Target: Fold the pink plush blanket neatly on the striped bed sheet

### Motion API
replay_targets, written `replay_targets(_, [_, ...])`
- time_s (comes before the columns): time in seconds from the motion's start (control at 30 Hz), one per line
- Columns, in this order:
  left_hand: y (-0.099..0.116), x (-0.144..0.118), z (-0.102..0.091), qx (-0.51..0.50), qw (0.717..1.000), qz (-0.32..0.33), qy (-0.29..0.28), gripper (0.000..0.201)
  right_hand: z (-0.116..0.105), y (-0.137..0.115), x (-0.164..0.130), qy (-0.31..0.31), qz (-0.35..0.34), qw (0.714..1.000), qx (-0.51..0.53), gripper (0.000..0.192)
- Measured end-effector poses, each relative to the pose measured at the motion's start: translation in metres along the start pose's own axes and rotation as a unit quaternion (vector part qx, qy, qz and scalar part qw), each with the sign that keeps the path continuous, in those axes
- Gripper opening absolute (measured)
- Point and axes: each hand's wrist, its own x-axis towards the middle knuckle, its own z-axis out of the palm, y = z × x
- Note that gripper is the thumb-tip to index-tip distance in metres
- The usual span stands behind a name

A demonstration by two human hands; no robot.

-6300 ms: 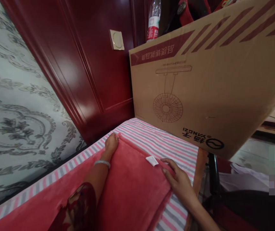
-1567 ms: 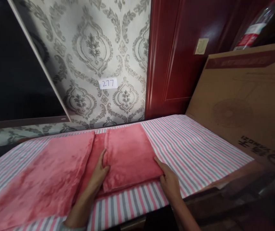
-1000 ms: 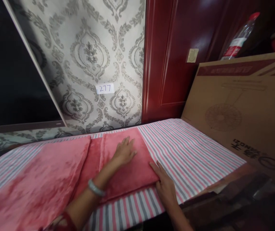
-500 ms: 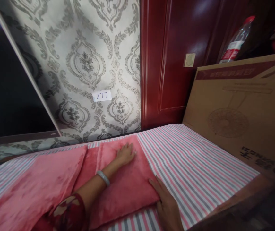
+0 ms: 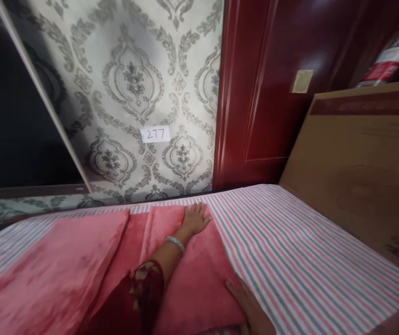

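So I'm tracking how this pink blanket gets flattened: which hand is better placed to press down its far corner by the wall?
Probably the left hand: it lies flat, fingers spread, on the folded pink blanket right at its far edge. The right hand rests at the near corner, farther off.

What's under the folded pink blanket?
The striped sheet shows around the blanket, with another pink layer at its left edge. The left hand lies flat on top; the right hand is at its near corner. Anything directly beneath is covered.
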Motion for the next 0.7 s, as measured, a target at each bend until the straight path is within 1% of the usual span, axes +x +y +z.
replay_targets(0.1, [0.000, 0.001, 0.001, -0.012, 1.000, -0.001, -0.007, 0.076, -0.002, 0.003, -0.001, -0.002, -0.011, 1.000, 0.018, 0.066])
replay_targets(0.17, [0.000, 0.002, -0.004, -0.023, 0.999, -0.002, -0.025, 0.078, -0.002, 0.003, 0.000, 0.004, -0.010, 1.000, 0.024, 0.062])
replay_targets(0.23, [-0.001, 0.003, -0.015, -0.035, 0.998, -0.001, -0.050, 0.078, -0.003, 0.003, -0.001, 0.010, -0.007, 1.000, 0.022, 0.061])
replay_targets(0.3, [-0.005, 0.001, -0.030, -0.044, 0.997, -0.003, -0.065, 0.076, -0.003, 0.003, -0.001, 0.010, -0.006, 1.000, 0.016, 0.062])
replay_targets(0.37, [-0.015, -0.009, -0.044, -0.043, 0.997, -0.012, -0.060, 0.074, -0.004, 0.006, -0.001, 0.006, -0.005, 1.000, 0.004, 0.063])
replay_targets(0.43, [-0.030, -0.027, -0.052, -0.028, 0.999, -0.031, -0.034, 0.075, -0.005, 0.011, -0.001, -0.006, -0.014, 1.000, -0.013, 0.063])
replay_targets(0.5, [-0.047, -0.047, -0.052, -0.009, 0.998, -0.056, -0.007, 0.076, -0.008, 0.014, 0.000, -0.021, -0.028, 0.999, -0.029, 0.062])
replay_targets(0.57, [-0.063, -0.065, -0.044, 0.002, 0.997, -0.075, 0.004, 0.075, -0.010, 0.015, 0.002, -0.033, -0.032, 0.998, -0.038, 0.062])
replay_targets(0.63, [-0.075, -0.076, -0.033, 0.002, 0.996, -0.084, 0.000, 0.075, -0.013, 0.013, 0.003, -0.031, -0.022, 0.998, -0.041, 0.062])
replay_targets(0.7, [-0.079, -0.078, -0.026, -0.003, 0.996, -0.088, -0.002, 0.075, -0.015, 0.010, 0.004, -0.026, -0.015, 0.999, -0.042, 0.062])
